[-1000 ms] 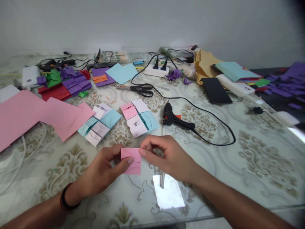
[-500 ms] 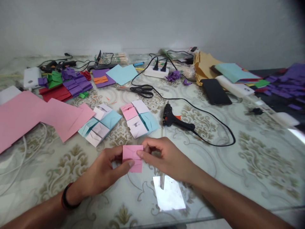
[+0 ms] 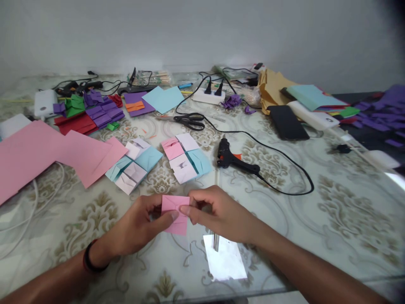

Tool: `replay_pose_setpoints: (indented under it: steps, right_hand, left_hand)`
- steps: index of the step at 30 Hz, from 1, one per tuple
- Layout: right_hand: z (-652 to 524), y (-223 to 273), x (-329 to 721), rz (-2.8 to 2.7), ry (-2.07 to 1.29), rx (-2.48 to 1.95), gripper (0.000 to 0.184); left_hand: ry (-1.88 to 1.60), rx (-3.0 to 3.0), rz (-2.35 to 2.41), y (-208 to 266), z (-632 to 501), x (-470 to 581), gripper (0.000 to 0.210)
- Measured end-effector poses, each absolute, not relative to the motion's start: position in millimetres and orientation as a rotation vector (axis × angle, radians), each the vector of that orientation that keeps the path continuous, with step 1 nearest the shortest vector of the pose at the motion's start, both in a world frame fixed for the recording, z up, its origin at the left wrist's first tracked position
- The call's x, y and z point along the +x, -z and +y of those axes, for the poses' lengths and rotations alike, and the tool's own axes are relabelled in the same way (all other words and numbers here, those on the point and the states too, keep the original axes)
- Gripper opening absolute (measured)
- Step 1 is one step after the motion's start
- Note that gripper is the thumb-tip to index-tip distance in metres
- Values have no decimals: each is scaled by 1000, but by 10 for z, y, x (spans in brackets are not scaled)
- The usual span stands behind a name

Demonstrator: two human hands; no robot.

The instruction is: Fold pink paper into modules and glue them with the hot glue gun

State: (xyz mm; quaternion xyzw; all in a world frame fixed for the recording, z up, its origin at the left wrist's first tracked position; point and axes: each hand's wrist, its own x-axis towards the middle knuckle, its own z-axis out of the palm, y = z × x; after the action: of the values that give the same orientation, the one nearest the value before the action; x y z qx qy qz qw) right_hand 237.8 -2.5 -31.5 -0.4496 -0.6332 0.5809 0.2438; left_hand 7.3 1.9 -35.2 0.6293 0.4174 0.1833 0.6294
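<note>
A small folded pink paper square [image 3: 176,203] is held upright above the table, its creases facing me. My left hand [image 3: 138,226] pinches its left side, thumb across the front. On the right edge, my right hand [image 3: 218,213] pinches it between thumb and fingers; the fingers behind the paper are hidden. Just beyond my hands lie two joined paper pieces of pink, white and light blue squares, one on the right [image 3: 187,158] and one on the left [image 3: 134,165]. A black glue gun [image 3: 236,158] rests to the right of them.
Large pink sheets [image 3: 31,154] lie at left. Black-handled scissors [image 3: 190,121], a white power strip [image 3: 209,96] and folded purple paper [image 3: 104,112] sit farther back. At right are a black phone [image 3: 287,122] and a brown paper bag [image 3: 274,86]. The glue gun's cord loops across the table.
The pink square has dropped slightly and tilted a little. My right thumb has slid inward over its front, close to my left thumb.
</note>
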Motion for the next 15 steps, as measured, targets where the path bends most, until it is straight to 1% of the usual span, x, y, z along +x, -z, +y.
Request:
replay_pose_setpoints:
  steps: [3, 8, 15]
  right_hand:
    - [-24, 340, 2371, -1728, -1582, -1231, 43]
    - [7, 321, 2404, -1562, -1579, -1215, 43]
    - [62, 267, 2514, -1364, -1430, -1145, 42]
  left_hand:
    - [-414, 1410, 912, 377, 29, 63, 31]
    - [-430, 1444, 876, 384, 41, 48, 25]
    - [-428, 1430, 872, 397, 57, 39, 19]
